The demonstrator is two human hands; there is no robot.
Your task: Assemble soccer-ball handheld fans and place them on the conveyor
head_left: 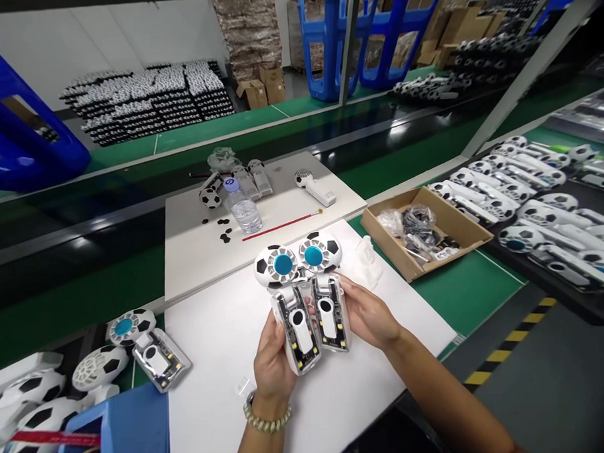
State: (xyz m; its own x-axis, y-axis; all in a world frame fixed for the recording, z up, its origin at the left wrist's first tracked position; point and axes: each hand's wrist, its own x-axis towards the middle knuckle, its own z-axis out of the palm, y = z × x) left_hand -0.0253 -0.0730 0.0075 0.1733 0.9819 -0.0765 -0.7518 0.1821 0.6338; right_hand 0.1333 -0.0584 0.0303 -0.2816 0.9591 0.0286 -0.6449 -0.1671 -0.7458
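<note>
My left hand (275, 361) is closed around a handheld fan (297, 320) with a soccer-ball head, a blue disc at its centre and a clear-fronted handle. Another fan of the same kind (330, 312) is in my right hand (368, 312), its fingers along the handle's right edge. Both fans are side by side, faces toward me, over the white work sheet (210, 417). Their heads and handles touch or nearly touch. Circuit boards show through the handles. Some of my fingertips are hidden behind the fans.
A similar fan (157, 356) lies at left beside a blue bin (135, 427). Beyond the sheet are a water bottle (244, 207), a red brush (282, 225) and a white fan (316, 188). A cardboard box (414, 272) holds bagged parts; fans fill the right-hand rack (538, 256).
</note>
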